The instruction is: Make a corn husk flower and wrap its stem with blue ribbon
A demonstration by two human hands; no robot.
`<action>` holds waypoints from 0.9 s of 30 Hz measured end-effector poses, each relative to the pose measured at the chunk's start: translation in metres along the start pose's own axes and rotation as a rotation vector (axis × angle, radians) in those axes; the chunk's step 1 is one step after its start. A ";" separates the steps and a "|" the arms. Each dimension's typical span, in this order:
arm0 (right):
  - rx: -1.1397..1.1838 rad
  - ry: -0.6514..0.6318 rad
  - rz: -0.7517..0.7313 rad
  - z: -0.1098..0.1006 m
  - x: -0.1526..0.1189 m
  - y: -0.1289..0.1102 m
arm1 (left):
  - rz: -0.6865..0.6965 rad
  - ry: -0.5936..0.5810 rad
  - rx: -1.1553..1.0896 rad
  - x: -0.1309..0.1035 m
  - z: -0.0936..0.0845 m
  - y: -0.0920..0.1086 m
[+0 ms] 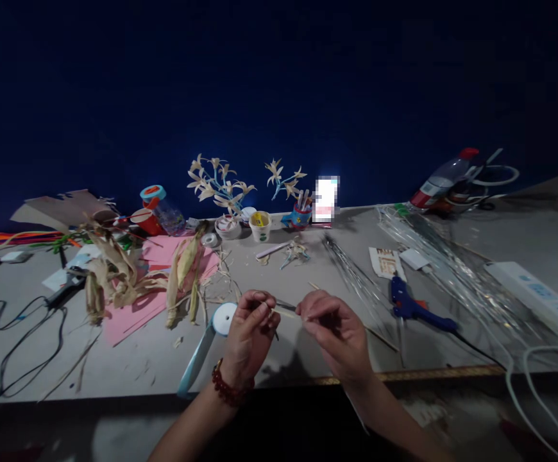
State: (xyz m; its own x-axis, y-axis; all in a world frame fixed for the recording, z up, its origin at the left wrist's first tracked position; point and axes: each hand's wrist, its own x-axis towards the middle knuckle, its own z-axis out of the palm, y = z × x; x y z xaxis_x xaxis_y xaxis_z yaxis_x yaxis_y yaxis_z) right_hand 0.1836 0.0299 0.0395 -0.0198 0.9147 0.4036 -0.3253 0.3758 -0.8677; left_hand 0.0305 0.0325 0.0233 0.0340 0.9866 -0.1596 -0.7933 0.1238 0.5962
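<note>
Over the front of the table, my left hand (253, 327) is closed in a pinch, with thumb against fingers and a beaded bracelet at its wrist. Opposite it, the fingers of my right hand (334, 330) are also pinched together. A thin pale strip (285, 312) stretches between the two sets of fingertips; the ends are hidden in the fingers. Close beside my left hand lies a white spool (224, 319) with light blue ribbon (197, 362) trailing to the table edge. A thin stick (382, 339) rests to the right of my right hand.
Dried corn husks (183, 273) lie on pink paper (137, 314) at left. White flower branches (219, 183) stand at the back near a small tub (260, 226) and a lit phone (326, 199). Rightward are wires (353, 266), a blue glue gun (416, 308) and a power strip (539, 295).
</note>
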 end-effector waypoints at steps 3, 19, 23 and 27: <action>-0.148 -0.136 -0.143 -0.004 0.002 -0.007 | -0.051 -0.002 -0.068 -0.001 0.002 0.002; 0.082 -0.248 0.080 -0.006 0.009 -0.008 | -0.152 -0.131 -0.109 -0.004 0.005 0.006; 0.168 -0.149 0.335 -0.005 0.012 -0.003 | -0.126 -0.181 0.131 -0.008 0.003 0.007; 0.134 -0.188 0.404 -0.009 0.015 0.000 | -0.062 -0.168 0.290 -0.009 0.001 0.010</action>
State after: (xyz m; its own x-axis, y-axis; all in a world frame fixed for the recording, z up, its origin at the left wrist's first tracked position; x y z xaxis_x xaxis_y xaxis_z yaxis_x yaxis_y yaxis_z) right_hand 0.1921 0.0447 0.0431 -0.3372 0.9365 0.0969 -0.3749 -0.0392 -0.9262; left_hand 0.0228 0.0251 0.0314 0.1961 0.9769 -0.0850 -0.5817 0.1857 0.7919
